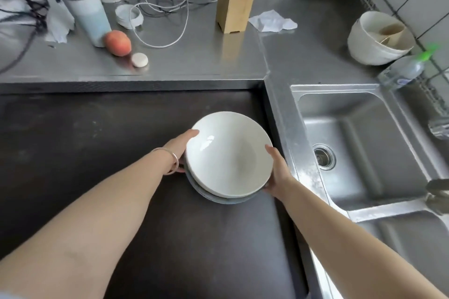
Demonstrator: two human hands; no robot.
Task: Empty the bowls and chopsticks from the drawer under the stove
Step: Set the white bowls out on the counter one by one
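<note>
The left hand (181, 145) and right hand (277, 165) grip opposite rims of the stacked bowls (228, 153), held level between them above the dark surface (73, 141) near its right edge.

Reaching forward with both bare forearms, converging toward the middle of the view. Cupping the left hand (181, 145) against the left side of the white bowl stack (230, 155), fingertips lying along the rim, thin bangle (170, 161) circling the wrist. Bracing the right hand (277, 167) against the stack's right side, fingers wrapping under and out of sight, thumb resting at the rim.
</note>
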